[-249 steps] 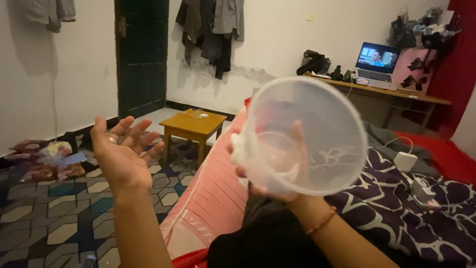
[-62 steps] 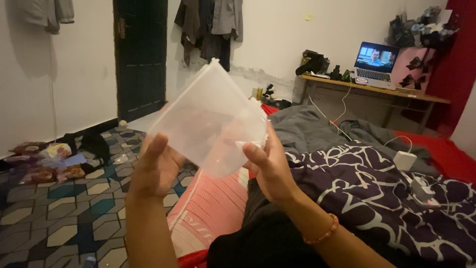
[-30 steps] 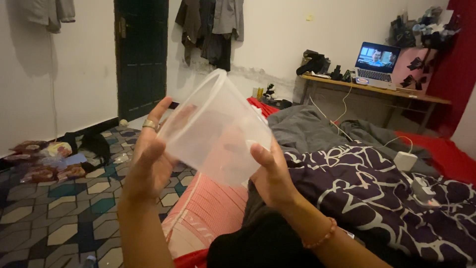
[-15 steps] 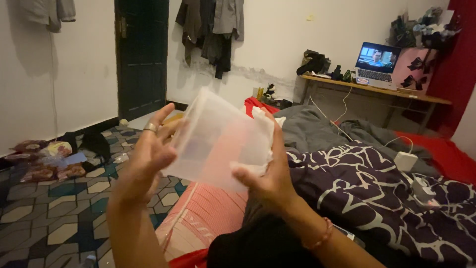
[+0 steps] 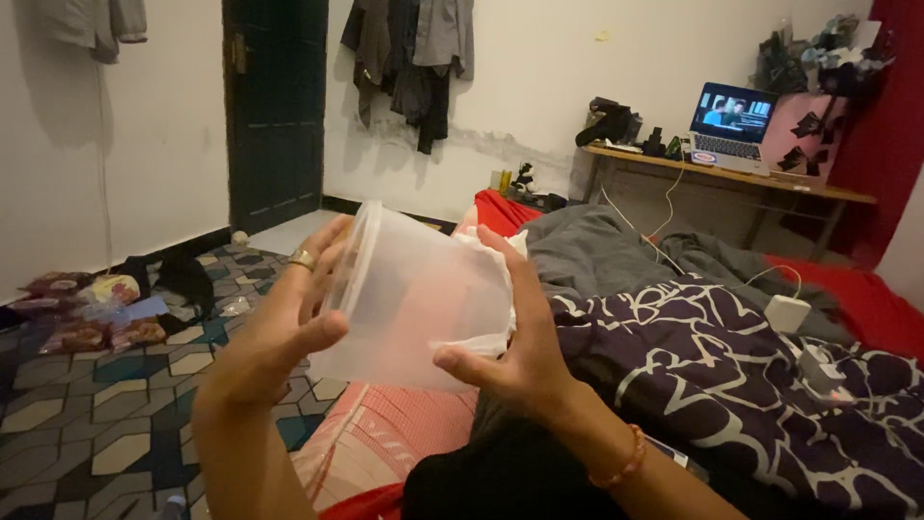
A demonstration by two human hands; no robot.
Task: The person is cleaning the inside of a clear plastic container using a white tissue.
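Plastic tub [image 5: 409,299]: translucent, frosted white, round with tapering wall and a thicker rim; tilted on its side, held in the air above the pink striped pillow [image 5: 385,448] and the bed. Left hand [image 5: 279,332]: ringed, fingers spread, gripping the tub near its rim. Right hand [image 5: 510,356]: grasping the tub's other side, pressing a white cloth [image 5: 481,289] against the wall. Surroundings: dark patterned blanket [image 5: 751,385]; laptop [image 5: 731,125] lit on the bench [image 5: 770,178] by the far wall.

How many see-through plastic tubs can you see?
1. The clear round plastic tub is held up between the left hand and the right hand, with a white cloth pressed against its side. Others could be hidden among the clutter.
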